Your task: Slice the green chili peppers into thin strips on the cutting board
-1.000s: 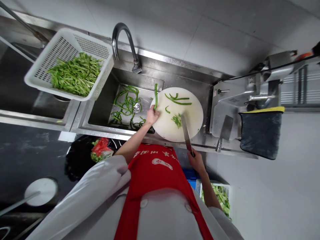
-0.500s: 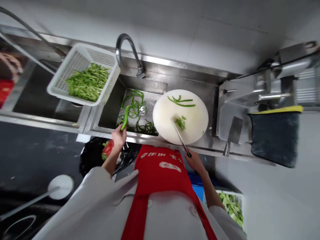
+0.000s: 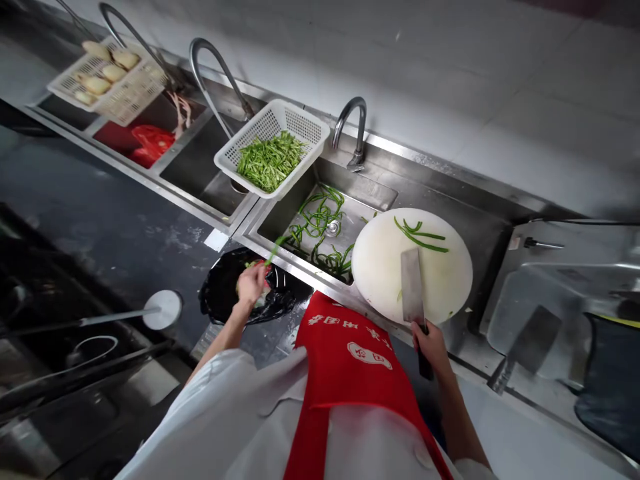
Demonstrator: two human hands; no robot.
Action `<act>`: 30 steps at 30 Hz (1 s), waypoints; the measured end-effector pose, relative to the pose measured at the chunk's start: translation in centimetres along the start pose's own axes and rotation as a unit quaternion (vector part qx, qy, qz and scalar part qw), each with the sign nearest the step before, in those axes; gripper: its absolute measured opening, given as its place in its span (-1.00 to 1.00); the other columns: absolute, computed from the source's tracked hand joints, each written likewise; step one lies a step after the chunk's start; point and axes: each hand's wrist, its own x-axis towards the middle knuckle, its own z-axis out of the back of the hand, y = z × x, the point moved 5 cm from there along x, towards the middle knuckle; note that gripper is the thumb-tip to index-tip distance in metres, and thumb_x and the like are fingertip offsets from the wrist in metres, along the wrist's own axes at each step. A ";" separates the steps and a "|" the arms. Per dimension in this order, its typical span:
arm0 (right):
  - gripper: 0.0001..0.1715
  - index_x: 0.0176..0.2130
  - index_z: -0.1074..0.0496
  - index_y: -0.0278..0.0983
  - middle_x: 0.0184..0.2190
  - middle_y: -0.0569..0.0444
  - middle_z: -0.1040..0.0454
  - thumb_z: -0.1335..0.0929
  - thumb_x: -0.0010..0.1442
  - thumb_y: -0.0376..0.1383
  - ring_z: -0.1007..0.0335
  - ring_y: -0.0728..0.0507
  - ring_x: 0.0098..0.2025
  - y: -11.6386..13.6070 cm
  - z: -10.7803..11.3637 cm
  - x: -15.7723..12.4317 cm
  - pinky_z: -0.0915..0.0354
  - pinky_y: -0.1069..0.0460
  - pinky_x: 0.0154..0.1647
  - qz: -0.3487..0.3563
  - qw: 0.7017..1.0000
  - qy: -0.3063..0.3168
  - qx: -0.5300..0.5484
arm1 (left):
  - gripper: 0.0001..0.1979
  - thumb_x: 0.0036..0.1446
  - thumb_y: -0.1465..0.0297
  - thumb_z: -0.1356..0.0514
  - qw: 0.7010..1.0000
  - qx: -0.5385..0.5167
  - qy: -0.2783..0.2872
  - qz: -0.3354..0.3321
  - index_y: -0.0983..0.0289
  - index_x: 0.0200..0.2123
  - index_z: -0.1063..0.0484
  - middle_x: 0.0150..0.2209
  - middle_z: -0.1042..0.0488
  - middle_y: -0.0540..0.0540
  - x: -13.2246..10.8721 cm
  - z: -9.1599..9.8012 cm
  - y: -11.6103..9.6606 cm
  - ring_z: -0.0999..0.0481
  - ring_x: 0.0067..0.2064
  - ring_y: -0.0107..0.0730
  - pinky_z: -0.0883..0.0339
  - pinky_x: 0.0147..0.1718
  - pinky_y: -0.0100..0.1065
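My left hand (image 3: 251,283) is closed on a long green pepper (image 3: 274,251), held over a black-bagged waste bin (image 3: 214,288) just in front of the sink edge. My right hand (image 3: 433,345) grips a cleaver (image 3: 412,287) by its dark handle. The broad blade lies over the near part of a round white cutting board (image 3: 373,267). Toward the board's far side rest a few whole long green peppers (image 3: 425,243). More of them (image 3: 323,217) lie tangled in the sink basin (image 3: 305,180).
A white basket of cut green strips (image 3: 273,160) sits across the sink divider, left of a curved faucet (image 3: 356,133). Farther left are another basket (image 3: 127,93) with pale vegetables and a red bag (image 3: 153,143). A second cleaver (image 3: 533,340) lies at right.
The view has swung left. My left hand has moved with the pepper from the sink edge to above the bin. The blade has turned flatter, and the cut pile no longer shows.
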 end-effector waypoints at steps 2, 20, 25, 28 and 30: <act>-0.55 -0.51 -0.28 -0.15 -0.75 0.14 -0.32 -0.27 0.14 0.12 -0.29 -0.12 -0.68 0.1 0.5 0.8 -0.27 -0.01 -0.55 0.010 0.999 -0.021 -0.047 | -0.55 0.37 0.16 0.05 0.980 -0.012 0.032 -0.196 0.24 -0.01 -0.55 -0.28 -0.50 0.19 1.0 -3.5 -8.5 -0.47 -0.20 -0.17 -0.32 -0.11 -0.18; -0.58 0.06 -0.39 -0.33 -0.20 -0.17 -0.59 -0.10 0.49 -0.21 -0.54 -0.22 -0.16 5.8 -0.8 0.2 -0.24 0.02 -0.14 0.001 0.931 -0.037 -0.362 | -0.71 0.32 0.30 -0.09 0.851 -0.055 0.126 -0.507 0.25 -0.01 -0.51 0.01 -0.39 0.26 -0.9 -21.1 -34.9 -0.28 0.08 -0.02 -0.17 0.03 -0.03; -0.56 0.07 -0.40 -0.33 -0.18 -0.17 -0.59 -0.10 0.49 -0.17 -0.53 -0.22 -0.12 5.6 0.7 0.3 -0.23 0.03 -0.12 -0.011 0.928 -0.032 -0.371 | -0.72 0.35 0.28 -0.06 0.862 -0.041 0.116 -0.492 0.25 -0.12 -0.53 -0.04 -0.44 0.25 -0.4 -21.4 -34.3 -0.29 0.05 0.00 -0.15 0.03 0.00; -0.55 0.06 -0.40 -0.34 -0.18 -0.18 -0.59 -0.10 0.49 -0.18 -0.53 -0.23 -0.12 5.3 1.8 0.5 -0.23 0.02 -0.13 -0.018 0.926 -0.048 -0.374 | -0.72 0.36 0.27 -0.05 0.883 -0.046 0.101 -0.457 0.24 -0.16 -0.53 -0.01 -0.43 0.26 0.7 -20.6 -33.8 -0.28 0.06 0.00 -0.15 0.03 0.02; -0.55 0.06 -0.40 -0.35 -0.19 -0.18 -0.59 -0.09 0.49 -0.19 -0.53 -0.24 -0.13 5.3 2.0 0.6 -0.22 0.01 -0.13 -0.025 0.925 -0.055 -0.375 | -0.71 0.38 0.27 -0.03 0.871 -0.063 0.110 -0.474 0.24 -0.14 -0.53 0.01 -0.43 0.25 0.5 -20.4 -34.2 -0.28 0.07 -0.02 -0.15 0.04 0.01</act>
